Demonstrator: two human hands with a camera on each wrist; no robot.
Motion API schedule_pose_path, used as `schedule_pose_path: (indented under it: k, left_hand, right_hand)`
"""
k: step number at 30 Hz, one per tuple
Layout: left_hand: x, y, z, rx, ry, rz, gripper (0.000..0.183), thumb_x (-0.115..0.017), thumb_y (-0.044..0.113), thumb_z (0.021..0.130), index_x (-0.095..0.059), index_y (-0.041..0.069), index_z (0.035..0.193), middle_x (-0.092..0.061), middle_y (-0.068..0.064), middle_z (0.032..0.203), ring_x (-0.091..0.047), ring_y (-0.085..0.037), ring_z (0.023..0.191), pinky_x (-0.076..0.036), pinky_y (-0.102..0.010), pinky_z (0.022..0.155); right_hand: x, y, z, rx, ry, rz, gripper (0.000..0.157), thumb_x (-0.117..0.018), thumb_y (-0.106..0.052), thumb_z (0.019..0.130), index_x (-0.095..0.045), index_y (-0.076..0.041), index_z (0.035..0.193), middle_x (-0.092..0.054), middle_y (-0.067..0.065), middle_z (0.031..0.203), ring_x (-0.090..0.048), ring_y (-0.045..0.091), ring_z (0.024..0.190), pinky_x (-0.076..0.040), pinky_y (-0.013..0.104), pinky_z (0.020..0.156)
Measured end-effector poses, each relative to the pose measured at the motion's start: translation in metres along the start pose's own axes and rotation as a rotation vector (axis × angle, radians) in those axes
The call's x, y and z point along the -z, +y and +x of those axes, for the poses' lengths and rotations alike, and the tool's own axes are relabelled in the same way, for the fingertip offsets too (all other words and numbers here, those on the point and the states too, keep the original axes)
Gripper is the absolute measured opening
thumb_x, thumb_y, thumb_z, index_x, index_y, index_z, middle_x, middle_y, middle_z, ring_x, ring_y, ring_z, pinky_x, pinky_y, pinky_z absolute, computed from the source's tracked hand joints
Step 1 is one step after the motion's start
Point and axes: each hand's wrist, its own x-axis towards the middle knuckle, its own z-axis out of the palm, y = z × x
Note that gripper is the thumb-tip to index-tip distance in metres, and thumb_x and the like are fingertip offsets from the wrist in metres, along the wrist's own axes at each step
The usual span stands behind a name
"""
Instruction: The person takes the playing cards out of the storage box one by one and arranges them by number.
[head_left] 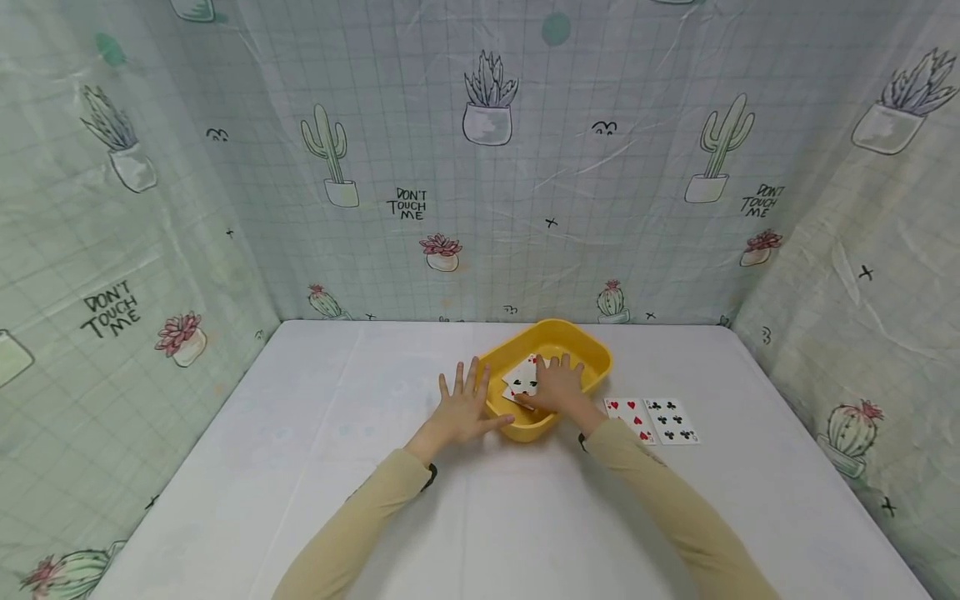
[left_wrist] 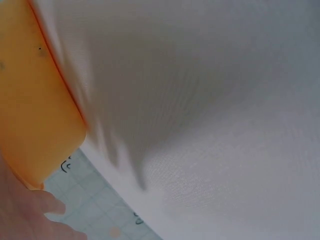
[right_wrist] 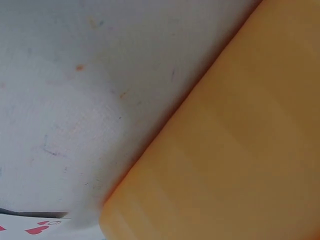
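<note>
A yellow plastic tub stands at an angle near the back of the white table. Overlapping playing cards lie inside it, partly hidden by my right hand, which reaches over the near right rim with its fingers spread above them. At the tub's left side is my left hand, fingers straight and fanned out, thumb over the near rim. In the left wrist view, some fingers show beside the tub wall. Only the tub's outer side and a card edge appear in the right wrist view.
To the right of the tub, a six of hearts and a six of clubs lie face up side by side. A cloth printed with cacti hangs behind the table and along both sides.
</note>
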Motion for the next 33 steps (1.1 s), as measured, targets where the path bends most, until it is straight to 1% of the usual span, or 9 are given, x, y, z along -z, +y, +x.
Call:
schedule_pose_path:
  k: [7,15,22,27,30,33]
  left_hand:
    - [0.0008,-0.0006,0.0012,0.004,-0.013,0.001,0.099,-0.033,0.073,0.079,0.003,0.007,0.144,0.007,-0.018,0.150,0.001,-0.043,0.135,-0.004,-0.066,0.101]
    - [0.0018,-0.0012,0.0008,0.005,-0.033,-0.019,0.099,-0.033,0.072,0.079,0.004,0.008,0.144,0.010,-0.017,0.150,0.004,-0.042,0.136,-0.002,-0.066,0.101]
    - [0.0019,-0.0007,0.0015,0.011,-0.024,-0.009,0.099,-0.032,0.073,0.078,0.002,0.008,0.144,0.007,-0.017,0.150,0.003,-0.042,0.136,-0.005,-0.066,0.101]
    - [0.0016,-0.0005,0.0017,0.011,-0.022,-0.006,0.098,-0.032,0.073,0.078,0.002,0.008,0.144,0.006,-0.017,0.150,0.001,-0.043,0.135,-0.005,-0.067,0.100]
    - [0.0019,-0.0002,0.0015,0.012,-0.023,-0.006,0.098,-0.032,0.073,0.078,0.002,0.008,0.144,0.007,-0.017,0.150,0.000,-0.044,0.135,-0.005,-0.067,0.100]
    - [0.0023,0.0004,0.0013,0.012,-0.023,0.001,0.099,-0.032,0.073,0.078,0.002,0.008,0.144,0.007,-0.017,0.150,-0.001,-0.044,0.135,-0.006,-0.067,0.100]
  right_hand:
    - [-0.0023,-0.0018,0.0030,-0.013,-0.017,-0.024,0.094,-0.053,-0.069,0.071,-0.035,-0.003,0.135,-0.046,0.026,0.127,-0.033,0.044,0.122,-0.022,0.064,0.098]
    - [-0.0011,-0.0040,0.0038,-0.023,-0.059,-0.042,0.095,-0.053,-0.069,0.071,-0.035,-0.003,0.135,-0.046,0.027,0.126,-0.035,0.044,0.120,-0.023,0.063,0.097]
    - [0.0004,-0.0037,0.0023,-0.010,-0.047,-0.039,0.092,-0.057,-0.066,0.070,-0.038,-0.002,0.133,-0.046,0.027,0.126,-0.035,0.044,0.120,-0.022,0.063,0.097]
    - [-0.0002,-0.0028,0.0032,0.000,-0.053,-0.030,0.091,-0.059,-0.064,0.070,-0.038,-0.002,0.133,-0.045,0.027,0.128,-0.033,0.045,0.122,-0.021,0.063,0.098]
    - [-0.0011,-0.0018,0.0046,0.004,-0.056,-0.019,0.092,-0.061,-0.063,0.069,-0.036,-0.003,0.134,-0.044,0.027,0.128,-0.032,0.045,0.122,-0.021,0.064,0.098]
    - [-0.0026,-0.0004,0.0065,0.003,-0.050,-0.002,0.094,-0.063,-0.062,0.068,-0.032,-0.007,0.138,-0.044,0.025,0.129,-0.035,0.045,0.120,-0.021,0.063,0.098]
